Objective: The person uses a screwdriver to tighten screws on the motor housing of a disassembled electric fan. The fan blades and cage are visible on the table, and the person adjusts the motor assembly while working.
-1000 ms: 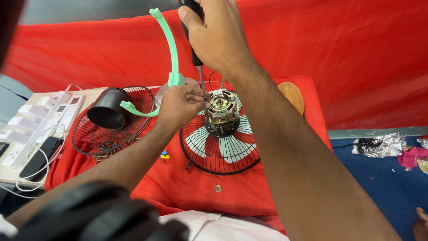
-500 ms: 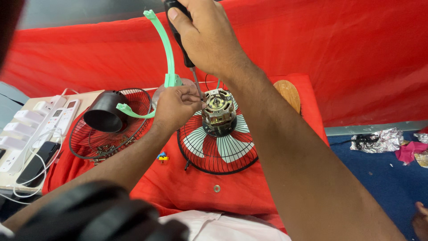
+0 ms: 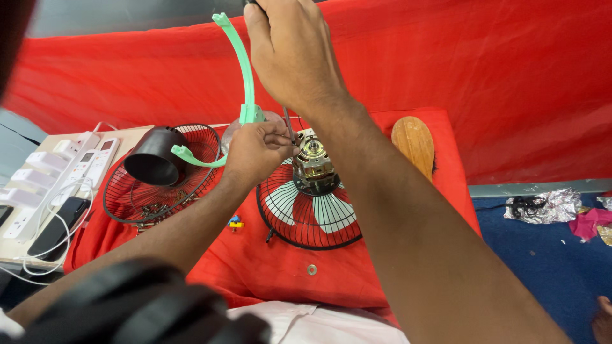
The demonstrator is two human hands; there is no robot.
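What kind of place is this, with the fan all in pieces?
Probably a small repair bench. A fan motor sits bare on its wire grille on a red cloth, another loose grille lies beside it, and the right hand holds a screwdriver over the motor.

The fan motor (image 3: 312, 159) sits on the fan guard with blades (image 3: 309, 213), mid-table. Left of it lies a second guard (image 3: 153, 191) with a cone-shaped cover (image 3: 153, 156) on it. Farther left lie power strips (image 3: 57, 172). A wooden brush (image 3: 413, 143) lies right of the motor.
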